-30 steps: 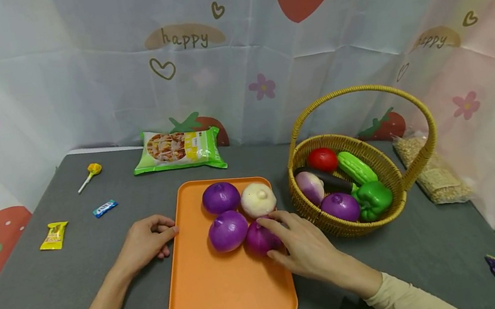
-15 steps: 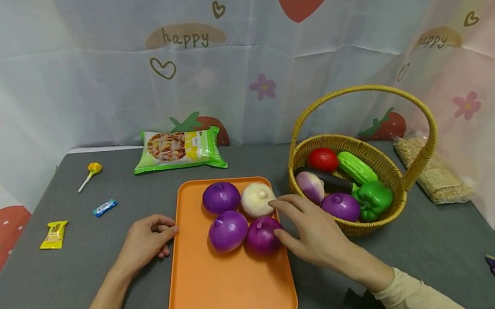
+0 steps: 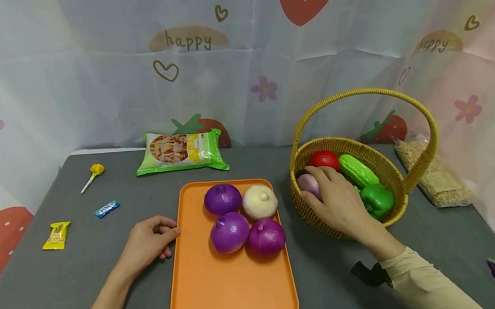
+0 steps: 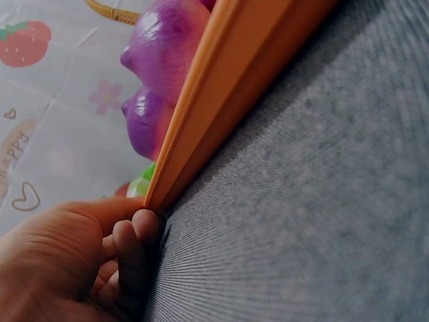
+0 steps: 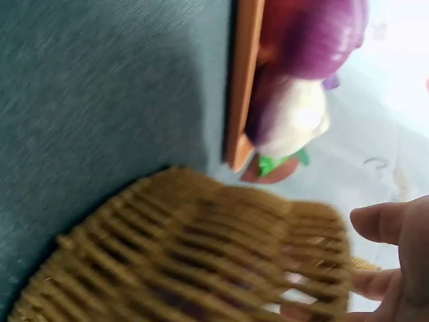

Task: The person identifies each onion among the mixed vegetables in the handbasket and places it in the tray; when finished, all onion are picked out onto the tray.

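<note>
My left hand (image 3: 146, 242) pinches the left rim of an orange tray (image 3: 233, 300), thumb on top and fingers curled at the outer side, as the left wrist view shows. On the tray three purple onions (image 3: 266, 237) and a white onion-like bulb (image 3: 259, 201) sit bunched together. My right hand (image 3: 337, 202) reaches over the near side of a wicker basket (image 3: 310, 223), fingers spread beside a purple-and-white turnip (image 3: 309, 185). That hand hides the basket's purple onion and most of its eggplant. In the right wrist view, thumb and fingers (image 5: 379, 223) are parted above the basket rim.
The basket also holds a tomato (image 3: 324, 160), a cucumber (image 3: 358, 170) and a green pepper (image 3: 377, 200) under its tall handle (image 3: 356, 93). Around lie a green food packet (image 3: 182, 152), a lollipop (image 3: 94, 175), wrapped candies (image 3: 57, 235) and a bag of grain (image 3: 432, 177).
My right hand has left the nearest purple onion on the tray and moved right, into the basket by the turnip. The left hand has stayed at the tray's rim.
</note>
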Available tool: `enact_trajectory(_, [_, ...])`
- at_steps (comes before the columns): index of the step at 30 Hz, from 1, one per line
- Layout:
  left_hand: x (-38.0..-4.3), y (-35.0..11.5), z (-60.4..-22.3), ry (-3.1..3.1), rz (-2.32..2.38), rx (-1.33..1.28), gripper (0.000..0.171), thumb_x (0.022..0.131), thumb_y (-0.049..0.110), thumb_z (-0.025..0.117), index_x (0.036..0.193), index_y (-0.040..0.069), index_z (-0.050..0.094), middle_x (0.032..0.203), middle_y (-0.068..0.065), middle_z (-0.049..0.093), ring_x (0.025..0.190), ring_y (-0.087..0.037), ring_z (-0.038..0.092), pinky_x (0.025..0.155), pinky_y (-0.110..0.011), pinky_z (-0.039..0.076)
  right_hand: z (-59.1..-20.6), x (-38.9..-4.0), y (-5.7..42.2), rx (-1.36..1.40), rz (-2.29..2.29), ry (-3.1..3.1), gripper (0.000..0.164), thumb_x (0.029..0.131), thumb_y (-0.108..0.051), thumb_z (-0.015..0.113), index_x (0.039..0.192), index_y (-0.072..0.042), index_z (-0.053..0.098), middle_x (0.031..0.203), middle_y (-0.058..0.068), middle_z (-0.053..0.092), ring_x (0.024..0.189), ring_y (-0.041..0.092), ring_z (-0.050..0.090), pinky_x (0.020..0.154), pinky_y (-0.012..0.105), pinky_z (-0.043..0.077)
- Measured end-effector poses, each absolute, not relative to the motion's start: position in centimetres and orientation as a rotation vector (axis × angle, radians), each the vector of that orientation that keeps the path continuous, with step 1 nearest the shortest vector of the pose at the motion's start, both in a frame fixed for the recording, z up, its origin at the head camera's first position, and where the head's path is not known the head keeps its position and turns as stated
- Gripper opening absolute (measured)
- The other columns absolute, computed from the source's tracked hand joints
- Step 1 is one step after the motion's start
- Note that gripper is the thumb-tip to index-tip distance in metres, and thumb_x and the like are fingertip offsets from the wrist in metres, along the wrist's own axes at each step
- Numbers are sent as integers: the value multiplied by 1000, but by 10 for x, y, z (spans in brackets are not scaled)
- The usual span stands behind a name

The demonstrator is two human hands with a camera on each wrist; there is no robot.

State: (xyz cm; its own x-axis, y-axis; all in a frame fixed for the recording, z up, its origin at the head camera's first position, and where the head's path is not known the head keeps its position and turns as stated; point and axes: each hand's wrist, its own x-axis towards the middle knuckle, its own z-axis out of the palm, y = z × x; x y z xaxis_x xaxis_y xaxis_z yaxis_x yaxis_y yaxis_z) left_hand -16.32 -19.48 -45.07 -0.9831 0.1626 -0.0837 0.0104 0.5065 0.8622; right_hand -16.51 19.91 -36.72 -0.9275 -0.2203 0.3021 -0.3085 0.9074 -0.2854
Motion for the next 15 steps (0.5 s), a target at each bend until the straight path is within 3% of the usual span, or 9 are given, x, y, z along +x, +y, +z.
enact_trajectory(8, [-161,-195,-446,2587,1489,156,29,95,23,65,111,-1,65,82,-9,69,52,-12,59,51,-26,52,-375,-174,207,304,463,-3028,54,101,-37,48,146,-8,44,136,23,56,120,42,57,93,59,49])
enact_trajectory(15, [-161,-194,-446,2581,1499,155,29,95,23,65,111,-1,65,83,-9,69,52,-12,59,51,-26,52,-376,-176,207,288,461,-3026,45,99,-33,54,138,-12,47,114,22,66,98,38,66,76,54,54])
